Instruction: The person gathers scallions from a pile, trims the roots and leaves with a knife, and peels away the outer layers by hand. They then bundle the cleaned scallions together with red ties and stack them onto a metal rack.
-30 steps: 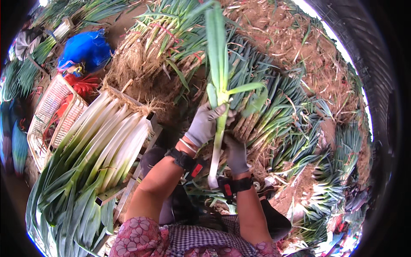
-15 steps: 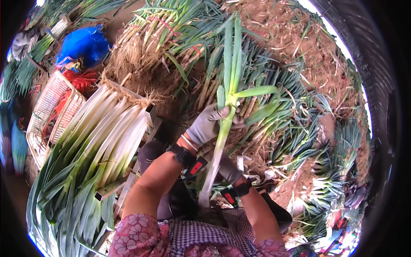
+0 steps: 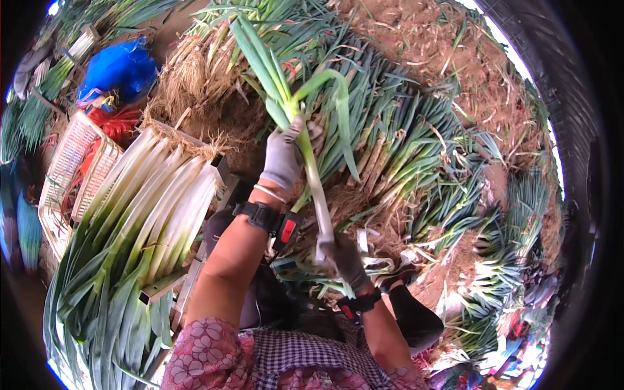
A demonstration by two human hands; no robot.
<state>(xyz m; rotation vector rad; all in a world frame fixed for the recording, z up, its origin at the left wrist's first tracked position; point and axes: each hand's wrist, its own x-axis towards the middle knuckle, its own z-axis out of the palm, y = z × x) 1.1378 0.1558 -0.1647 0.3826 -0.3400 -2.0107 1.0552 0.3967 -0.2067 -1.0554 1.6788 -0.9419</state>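
A long green onion (image 3: 314, 182) slants across in front of me, its leaves up and to the left, its white end low. Just below where the leaves fork, my left hand (image 3: 285, 155), in a pale glove, is closed around the stem. My right hand (image 3: 346, 261), in a darker grey glove, is closed at the white lower end; its fingers are partly hidden. One leaf bends over to the right and hangs down. To my left, a row of cleaned green onions (image 3: 166, 188) lies on a metal frame (image 3: 156, 289), roots at the far end.
A cream plastic basket (image 3: 55, 188) with red strings stands at the left, near a blue bag (image 3: 120, 71). Heaps of untrimmed green onions (image 3: 383, 123) cover the ground ahead and to the right. Peeled scraps (image 3: 370, 240) lie beyond my right hand.
My left hand and the green onion's leafy top have moved left, so the stem now leans left. My right hand has come into clearer view at its lower end.
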